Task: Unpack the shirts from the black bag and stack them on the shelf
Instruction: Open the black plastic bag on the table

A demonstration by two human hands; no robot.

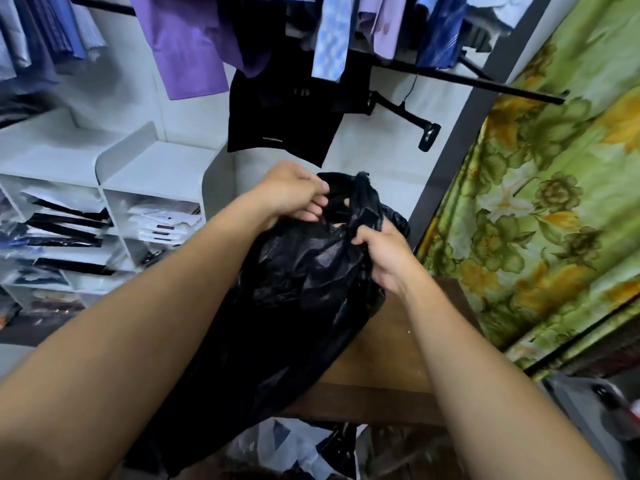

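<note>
A large black plastic bag (298,292) lies on a brown wooden table (391,358), its bunched mouth pointing away from me. My left hand (294,192) pinches the top of the bag's mouth on its left side. My right hand (384,258) grips the bunched plastic on the right side of the mouth. The bag's contents are hidden. To the left stands a white cubby shelf (152,174) with packaged folded shirts (162,220) stacked in its compartments.
Shirts hang on rails overhead, among them a purple one (187,46), and a black garment (287,119) hangs on the wall ahead. A green floral curtain (540,209) fills the right side. Packaged shirts (298,448) lie below the table's near edge.
</note>
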